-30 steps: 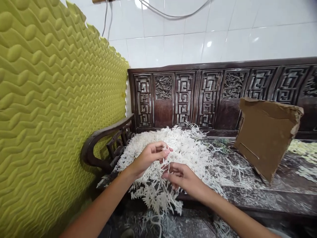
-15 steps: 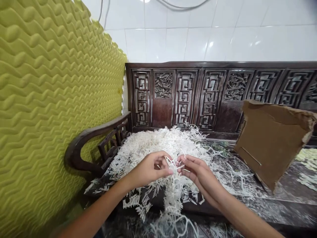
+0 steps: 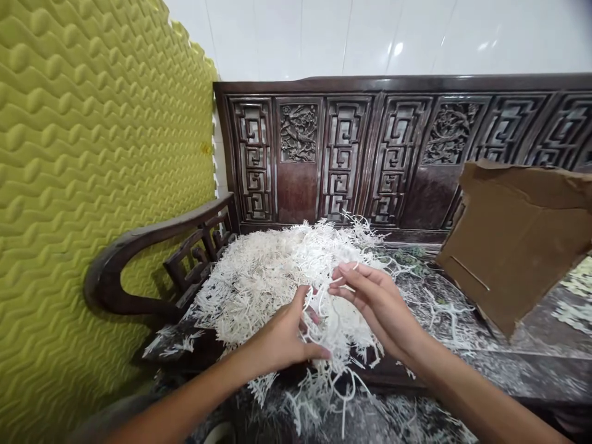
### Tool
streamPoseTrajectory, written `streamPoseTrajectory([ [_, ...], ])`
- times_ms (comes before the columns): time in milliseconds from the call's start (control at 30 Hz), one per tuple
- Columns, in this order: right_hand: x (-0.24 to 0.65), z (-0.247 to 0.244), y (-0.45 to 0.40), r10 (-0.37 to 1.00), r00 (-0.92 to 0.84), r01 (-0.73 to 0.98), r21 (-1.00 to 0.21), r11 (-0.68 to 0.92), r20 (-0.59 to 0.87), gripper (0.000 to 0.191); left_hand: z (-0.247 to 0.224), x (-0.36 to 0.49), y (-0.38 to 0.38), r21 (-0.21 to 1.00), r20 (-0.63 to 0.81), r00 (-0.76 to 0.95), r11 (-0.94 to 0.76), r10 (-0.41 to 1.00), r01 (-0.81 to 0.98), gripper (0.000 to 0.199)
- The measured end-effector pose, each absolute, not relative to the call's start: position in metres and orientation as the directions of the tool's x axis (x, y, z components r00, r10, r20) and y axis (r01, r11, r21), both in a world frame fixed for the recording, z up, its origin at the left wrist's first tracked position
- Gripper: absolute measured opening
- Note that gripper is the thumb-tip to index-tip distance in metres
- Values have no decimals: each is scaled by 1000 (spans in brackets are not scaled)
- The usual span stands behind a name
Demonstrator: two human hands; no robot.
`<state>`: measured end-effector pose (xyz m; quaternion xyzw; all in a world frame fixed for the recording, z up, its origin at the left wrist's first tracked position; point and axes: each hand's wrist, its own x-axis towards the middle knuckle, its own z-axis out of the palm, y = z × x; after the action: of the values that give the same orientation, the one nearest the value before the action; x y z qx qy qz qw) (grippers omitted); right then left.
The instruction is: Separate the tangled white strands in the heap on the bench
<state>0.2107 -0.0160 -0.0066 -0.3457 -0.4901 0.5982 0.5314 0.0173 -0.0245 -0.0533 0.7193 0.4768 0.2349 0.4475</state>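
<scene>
A large heap of white, thin branching plastic-like strands (image 3: 259,265) lies on the dark wooden bench. In front of the heap, my right hand (image 3: 365,287) pinches a thin white strand between thumb and fingers. Lower and to the left, my left hand (image 3: 296,333) has its thumb and fingers apart around white strands; whether it grips any of them is unclear. Looped strands (image 3: 345,385) hang below my hands over the bench's front edge.
The bench's curved armrest (image 3: 106,271) stands at left beside a yellow textured foam mat (image 3: 102,135). Behind rises the carved backrest (image 3: 298,191). A brown cardboard piece (image 3: 518,246) leans at right, near pale yellow pieces (image 3: 580,280).
My left hand has spread its thumb and fingers and moved lower. My right hand has risen slightly, away from the left. The camera view has tilted down.
</scene>
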Motion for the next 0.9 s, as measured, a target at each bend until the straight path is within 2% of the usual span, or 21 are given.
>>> streamPoseTrajectory([
  [100, 215, -5, -10, 976, -161, -174, -977, 121, 149, 20, -45, 20, -16, 893, -41, 407, -150, 912, 425, 56],
  [133, 216, -7, -8, 977, -172, -92, -990, 110, 125, 29, -40, 19, -13, 899, 4, 401, -179, 916, 399, 42],
  [200, 216, -13, -7, 969, -245, 71, -996, 53, 34, 60, -28, 15, -8, 912, 72, 384, -217, 921, 348, 32],
  [233, 215, -16, -7, 954, -301, 124, -992, 32, -7, 73, -22, 12, -7, 922, 83, 374, -214, 924, 323, 32],
  [267, 212, -19, -8, 931, -363, 157, -987, 33, -27, 77, -18, 10, -6, 932, 83, 373, -205, 924, 299, 33],
  [300, 210, -21, -9, 904, -426, 179, -982, 55, -27, 72, -15, 8, -7, 940, 79, 377, -195, 923, 280, 34],
  [400, 202, -21, -16, 832, -554, 210, -962, 173, 29, 35, -9, 4, -10, 956, 55, 394, -162, 917, 245, 35],
  [467, 200, -17, -22, 812, -582, 232, -948, 216, 43, 35, -7, 2, -14, 967, 35, 419, -136, 907, 213, 36],
  [633, 200, -14, -36, 827, -562, 354, -904, 238, -2, 42, -5, -4, -21, 984, -43, 525, -56, 850, 172, 26],
  [733, 202, -20, -41, 866, -500, 428, -874, 229, -18, 41, -5, -7, -25, 991, -125, 623, 69, 772, 114, 26],
  [833, 204, -23, -43, 900, -434, 477, -856, 202, -30, 39, -3, -11, -26, 980, -171, 699, 194, 695, 47, 35],
  [900, 206, -23, -45, 908, -418, 485, -853, 192, -34, 38, -2, -13, -26, 978, -179, 684, 204, 707, 45, 45],
])
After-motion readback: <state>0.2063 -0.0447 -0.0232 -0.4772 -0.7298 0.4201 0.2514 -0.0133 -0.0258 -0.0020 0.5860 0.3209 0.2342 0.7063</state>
